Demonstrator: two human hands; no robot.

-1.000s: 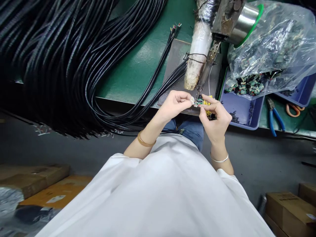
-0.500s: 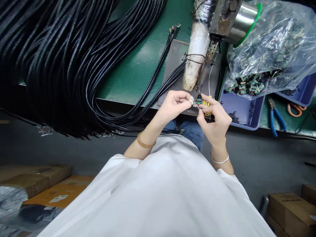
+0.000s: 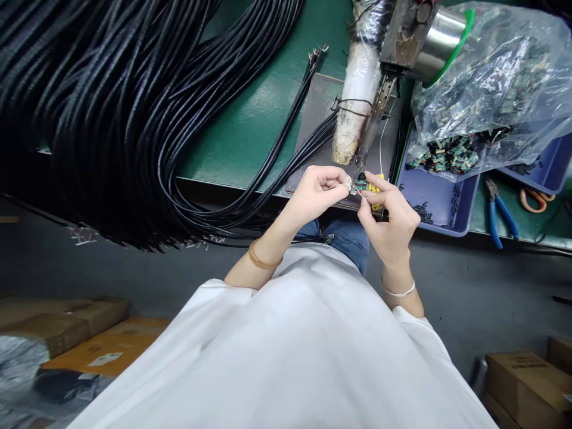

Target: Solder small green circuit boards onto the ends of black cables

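Note:
My left hand [image 3: 319, 193] is closed in a pinch on fine wire ends, with something whitish at its fingertips. Just to the right, a small green circuit board [image 3: 361, 183] sits under the metal tip of a soldering iron [image 3: 369, 134]. My right hand [image 3: 393, 211] pinches a thin silvery wire between thumb and finger, its end pointing at the board. Another finger of that hand reaches up beside the board, near a yellow piece [image 3: 374, 196]. A thin strand [image 3: 381, 146] hangs from above toward the right hand; whether it is the pinched wire is hidden.
A thick bundle of black cables [image 3: 111, 107] covers the left of the green bench [image 3: 227, 131]. A metal spool [image 3: 440, 44] is at the top. On the right are a purple tray [image 3: 440, 214], a bag of circuit boards [image 3: 496, 77], blue-handled cutters [image 3: 500, 214] and orange-handled scissors [image 3: 531, 202].
Both hands stay at almost the same place beside the board. The strand from above has shifted slightly, and the whole view has moved a little.

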